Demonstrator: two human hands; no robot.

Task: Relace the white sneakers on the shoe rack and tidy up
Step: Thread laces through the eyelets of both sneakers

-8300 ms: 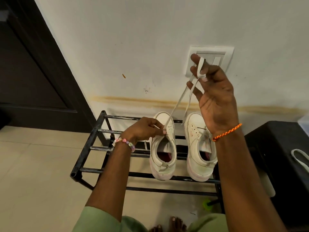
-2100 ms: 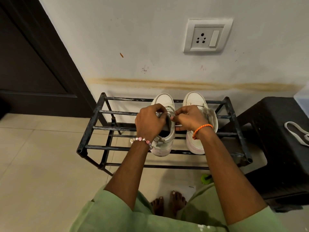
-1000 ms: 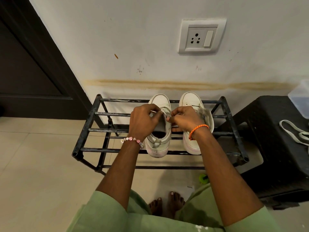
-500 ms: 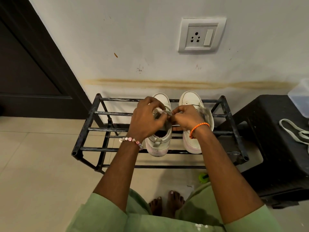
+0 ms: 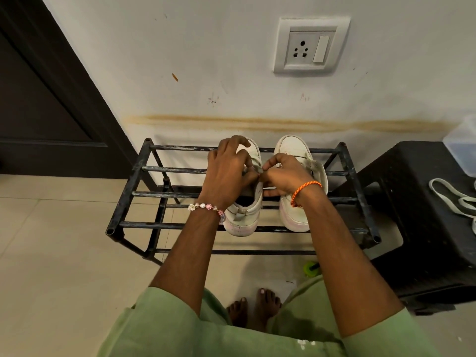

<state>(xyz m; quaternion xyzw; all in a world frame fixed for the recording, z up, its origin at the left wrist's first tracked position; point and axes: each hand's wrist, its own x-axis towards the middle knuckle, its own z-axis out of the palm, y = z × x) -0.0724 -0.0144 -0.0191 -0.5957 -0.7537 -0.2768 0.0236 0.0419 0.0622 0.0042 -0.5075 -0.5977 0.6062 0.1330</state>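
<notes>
Both hands meet over the left sneaker (image 5: 243, 215), fingers curled: the left hand (image 5: 229, 171) lies across its top with the thumb and fingers bent toward the lace (image 5: 253, 169), and the right hand (image 5: 280, 173) pinches that lace just at the shoe's inner edge, fingertips of the two hands almost touching. How much lace each hand has hold of is hidden by the knuckles. A bead bracelet (image 5: 206, 206) sits on the left wrist, an orange cord (image 5: 306, 190) on the right. The left sneaker stands on the top bars of the black rack (image 5: 134, 176), toe toward the wall, heel near the front bar. The right sneaker (image 5: 296, 212) stands just beside it, parallel, partly covered by the right wrist. A black stool (image 5: 422, 228) stands beside the rack's right end, with a second white lace (image 5: 453, 199) lying loose on its top and a clear box (image 5: 462, 150) at its far corner. A socket (image 5: 310, 46) is set in the wall above the shoes, and a small green object (image 5: 310, 267) lies on the floor beneath the rack's front right.
</notes>
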